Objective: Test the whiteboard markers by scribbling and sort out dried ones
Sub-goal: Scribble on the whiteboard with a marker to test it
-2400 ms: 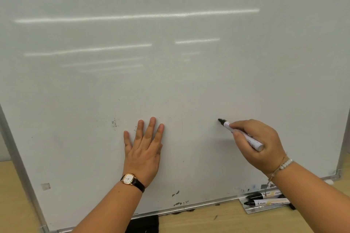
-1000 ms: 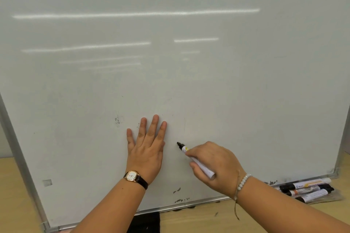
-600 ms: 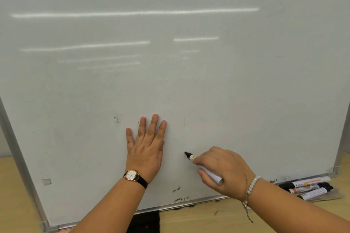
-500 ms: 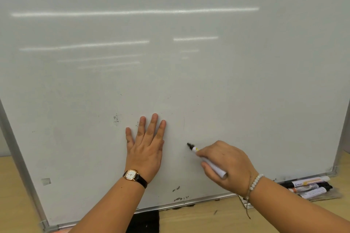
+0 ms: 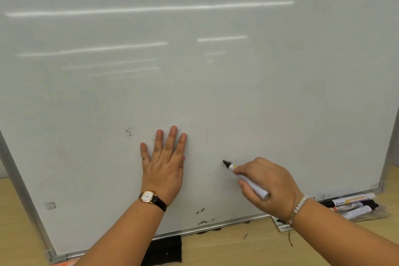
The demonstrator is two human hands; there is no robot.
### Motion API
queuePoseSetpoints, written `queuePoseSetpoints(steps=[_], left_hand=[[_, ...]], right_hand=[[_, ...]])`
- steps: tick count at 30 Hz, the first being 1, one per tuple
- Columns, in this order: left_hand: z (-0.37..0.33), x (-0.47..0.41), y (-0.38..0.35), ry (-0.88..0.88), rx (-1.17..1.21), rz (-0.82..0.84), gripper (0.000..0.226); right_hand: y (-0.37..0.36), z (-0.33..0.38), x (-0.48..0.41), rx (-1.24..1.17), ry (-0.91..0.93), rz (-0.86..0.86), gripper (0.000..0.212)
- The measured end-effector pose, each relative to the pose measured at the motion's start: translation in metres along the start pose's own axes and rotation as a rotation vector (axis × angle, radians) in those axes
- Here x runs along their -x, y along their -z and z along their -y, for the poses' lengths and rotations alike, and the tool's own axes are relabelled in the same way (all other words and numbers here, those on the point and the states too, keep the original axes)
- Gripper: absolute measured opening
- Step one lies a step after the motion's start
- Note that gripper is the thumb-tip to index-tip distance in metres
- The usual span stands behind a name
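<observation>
while left fingers (image 5: 171,138) lie straight on whiteboard (image 5: 216,82), right fingers (image 5: 243,170) pinch marker (image 5: 257,189) mid-barrel

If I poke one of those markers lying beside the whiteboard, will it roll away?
Probably a little: the markers are round tubes lying on their sides. They lie bunched together on a crinkly clear wrapper, so neighbours would likely stop it soon. It looks stiff and light.

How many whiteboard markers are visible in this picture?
4. One white black-tipped marker is in the right hand; three lie at the whiteboard's lower right corner: upper, middle, lower. More may hide behind the arm.
</observation>
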State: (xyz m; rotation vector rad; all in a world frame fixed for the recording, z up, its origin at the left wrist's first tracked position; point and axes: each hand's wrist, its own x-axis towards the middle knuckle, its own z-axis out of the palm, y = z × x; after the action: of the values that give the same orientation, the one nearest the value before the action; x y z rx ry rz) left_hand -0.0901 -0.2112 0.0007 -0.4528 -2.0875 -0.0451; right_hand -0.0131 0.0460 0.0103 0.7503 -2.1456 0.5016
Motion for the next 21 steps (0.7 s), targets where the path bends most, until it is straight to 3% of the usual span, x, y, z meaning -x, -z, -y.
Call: queuePoseSetpoints(steps=[2, 7, 11, 15, 19, 21], left_hand=[[0.000, 0.000, 0.000, 0.001, 0.008, 0.000, 0.057], [-0.001, 0.001, 0.000, 0.005, 0.016, -0.009, 0.066], [0.000, 0.001, 0.000, -0.005, 0.013, -0.009, 0.067], [0.001, 0.001, -0.001, -0.006, 0.000, -0.008, 0.067], [0.000, 0.001, -0.001, -0.005, 0.006, -0.010, 0.068], [-0.001, 0.002, -0.001, -0.003, 0.018, -0.013, 0.068]], right_hand=[[-0.002, -0.001, 0.005, 0.031, 0.062, 0.068, 0.023], [0.011, -0.007, -0.003, -0.036, -0.070, -0.115, 0.024], [0.005, -0.005, 0.006, 0.027, 0.015, 0.036, 0.022], [0.014, -0.011, 0.002, -0.009, -0.090, -0.104, 0.024], [0.010, -0.009, 0.006, 0.024, -0.025, 0.013, 0.023], [0.011, -0.011, 0.005, 0.040, -0.012, -0.006, 0.023]])
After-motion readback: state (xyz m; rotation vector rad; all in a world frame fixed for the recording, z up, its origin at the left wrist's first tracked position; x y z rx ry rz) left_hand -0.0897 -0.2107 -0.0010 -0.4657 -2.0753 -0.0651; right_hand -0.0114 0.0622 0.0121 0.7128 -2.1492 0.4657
